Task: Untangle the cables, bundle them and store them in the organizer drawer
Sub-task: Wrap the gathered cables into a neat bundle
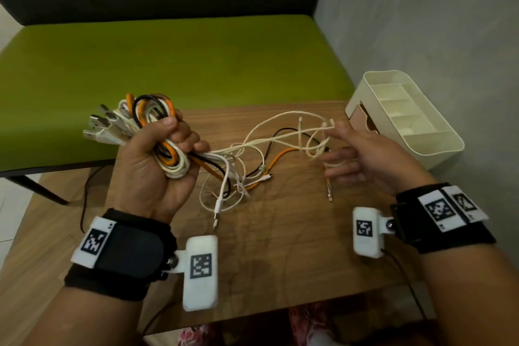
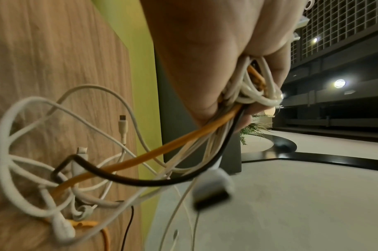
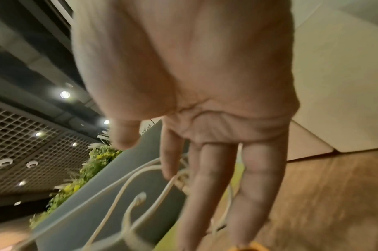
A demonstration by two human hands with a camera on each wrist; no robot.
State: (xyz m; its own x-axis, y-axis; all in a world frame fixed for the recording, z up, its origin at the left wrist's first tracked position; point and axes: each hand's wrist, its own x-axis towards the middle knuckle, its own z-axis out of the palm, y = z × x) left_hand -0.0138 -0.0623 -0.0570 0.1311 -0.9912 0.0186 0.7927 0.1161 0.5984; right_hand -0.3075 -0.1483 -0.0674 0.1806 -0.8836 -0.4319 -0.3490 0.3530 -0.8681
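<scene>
Left hand (image 1: 153, 170) fists looped cables (image 1: 157, 132) (white, orange, black), tails tangled

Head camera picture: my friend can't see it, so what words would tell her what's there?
A left hand grips a bunch of white, orange and black cables above a wooden table. The right hand, fingers open, reaches into their loose tangled ends. A cream organizer stands at the table's right edge.

I see a tabletop (image 1: 280, 247) of matt, grained wood, cables (image 1: 252, 154) with smooth rubbery jackets and shiny metal plugs, and an organizer (image 1: 438, 146) of smooth cream plastic.
</scene>
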